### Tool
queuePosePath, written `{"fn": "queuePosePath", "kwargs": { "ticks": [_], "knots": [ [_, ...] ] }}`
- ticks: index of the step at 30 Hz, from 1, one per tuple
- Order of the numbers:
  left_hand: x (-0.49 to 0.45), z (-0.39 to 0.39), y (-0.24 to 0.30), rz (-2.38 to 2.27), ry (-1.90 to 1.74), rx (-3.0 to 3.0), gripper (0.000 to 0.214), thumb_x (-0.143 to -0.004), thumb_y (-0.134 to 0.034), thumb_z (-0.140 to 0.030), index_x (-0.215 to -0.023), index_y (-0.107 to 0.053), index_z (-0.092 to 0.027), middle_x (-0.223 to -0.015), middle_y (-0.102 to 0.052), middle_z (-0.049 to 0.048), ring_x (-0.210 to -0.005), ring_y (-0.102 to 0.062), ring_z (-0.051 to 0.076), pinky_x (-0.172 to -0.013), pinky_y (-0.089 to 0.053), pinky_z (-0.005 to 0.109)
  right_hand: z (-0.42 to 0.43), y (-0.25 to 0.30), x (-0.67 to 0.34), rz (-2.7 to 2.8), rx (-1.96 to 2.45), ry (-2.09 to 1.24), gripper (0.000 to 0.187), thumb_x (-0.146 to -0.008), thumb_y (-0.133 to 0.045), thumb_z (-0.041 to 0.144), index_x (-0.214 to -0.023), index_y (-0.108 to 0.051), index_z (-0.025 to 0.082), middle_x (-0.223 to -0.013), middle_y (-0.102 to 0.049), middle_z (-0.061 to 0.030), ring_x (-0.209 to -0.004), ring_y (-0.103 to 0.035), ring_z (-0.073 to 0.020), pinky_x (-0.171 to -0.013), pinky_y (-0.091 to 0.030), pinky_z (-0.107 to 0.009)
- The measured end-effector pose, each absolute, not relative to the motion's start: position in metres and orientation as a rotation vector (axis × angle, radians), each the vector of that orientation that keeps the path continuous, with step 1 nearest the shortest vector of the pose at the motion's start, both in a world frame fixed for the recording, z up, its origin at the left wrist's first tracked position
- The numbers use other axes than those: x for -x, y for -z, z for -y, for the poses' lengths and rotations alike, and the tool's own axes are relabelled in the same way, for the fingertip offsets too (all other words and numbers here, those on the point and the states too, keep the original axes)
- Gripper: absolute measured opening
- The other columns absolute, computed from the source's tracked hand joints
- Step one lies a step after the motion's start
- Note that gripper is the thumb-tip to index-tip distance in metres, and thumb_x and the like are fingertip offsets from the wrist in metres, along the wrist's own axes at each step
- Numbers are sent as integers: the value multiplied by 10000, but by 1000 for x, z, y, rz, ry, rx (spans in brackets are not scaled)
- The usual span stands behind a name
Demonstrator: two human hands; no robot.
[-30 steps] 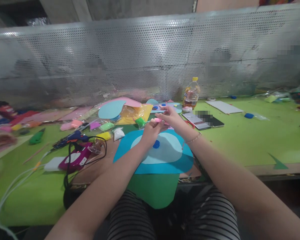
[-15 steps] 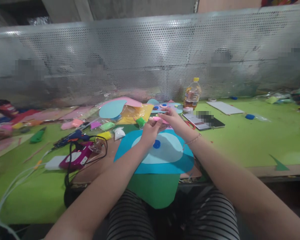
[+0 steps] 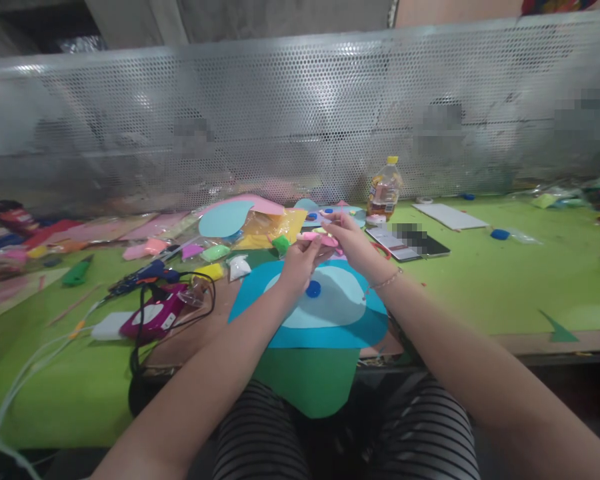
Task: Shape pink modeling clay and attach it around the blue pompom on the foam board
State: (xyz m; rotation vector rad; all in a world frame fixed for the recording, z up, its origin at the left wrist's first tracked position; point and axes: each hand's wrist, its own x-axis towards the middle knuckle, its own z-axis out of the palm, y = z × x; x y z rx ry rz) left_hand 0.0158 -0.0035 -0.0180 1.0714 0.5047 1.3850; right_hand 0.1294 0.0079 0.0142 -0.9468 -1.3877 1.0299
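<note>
While the left hand and right hand both pinch a small pink clay strip above the round blue paper shape, a clear plastic bottle with brown drink stands behind. Wide green tabletop shows rightward.

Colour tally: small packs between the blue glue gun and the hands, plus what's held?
Purple pack: 1
Mint pack: 1
Yellow pack: 1
White pack: 1
Green pack: 1
Pink piece, in left hand and right hand: 1
Total: 6

Craft workshop, green worktable, perforated screen
</note>
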Motion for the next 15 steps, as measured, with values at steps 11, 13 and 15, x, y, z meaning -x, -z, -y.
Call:
{"fn": "queuePosePath", "kwargs": {
  "ticks": [11,13,15],
  "knots": [
    [-13,3,13,-440,-1364,-910,282,-867,-517,-359,-910,-649,-114,-989,-699,126,-1019,-630,205,-934,-456,344,-12,-3,-121,1537,1027,-854,240,-751,-557,373,-882,-487,185,-705,-465,36,-640,-471,-109,-580,-381,-249],
    [-13,3,13,-447,-1381,-909,306,-860,-520,-395,-898,-646,-119,-946,-704,117,-983,-640,197,-905,-467,331,-14,-1,-120,1503,1017,-879,256,-756,-554,371,-922,-477,191,-713,-476,36,-642,-486,-111,-583,-393,-250],
    [-14,3,13,-465,-1409,-903,312,-843,-535,-426,-856,-639,-131,-864,-706,93,-914,-653,179,-855,-483,308,-18,1,-120,1450,962,-952,291,-767,-537,380,-981,-447,204,-748,-507,31,-658,-519,-114,-596,-418,-252]
  ]
}}
